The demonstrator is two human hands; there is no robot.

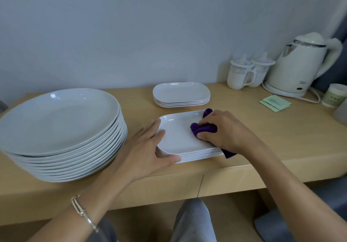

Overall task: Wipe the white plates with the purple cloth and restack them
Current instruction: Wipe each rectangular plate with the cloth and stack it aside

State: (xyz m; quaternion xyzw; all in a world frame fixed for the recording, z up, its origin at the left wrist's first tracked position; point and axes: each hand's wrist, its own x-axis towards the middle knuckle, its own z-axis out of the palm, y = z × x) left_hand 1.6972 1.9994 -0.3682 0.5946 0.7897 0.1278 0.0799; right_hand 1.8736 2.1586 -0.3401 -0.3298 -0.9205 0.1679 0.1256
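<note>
White rectangular plates (pixel 180 138) lie in a stack at the front edge of the wooden table (pixel 262 138), and the top one is being wiped. The right hand (pixel 225 131) grips the bunched purple cloth (pixel 201 129) and presses it on the right part of this plate. The left hand (pixel 148 148), with fingers spread and nearly straight, steadies the stack at its left corner. Behind it, a smaller stack (pixel 181 93) of the same plates is probably the finished one, so several remain. Whether the round plates (pixel 60 121) at the left are done, I cannot tell.
</note>
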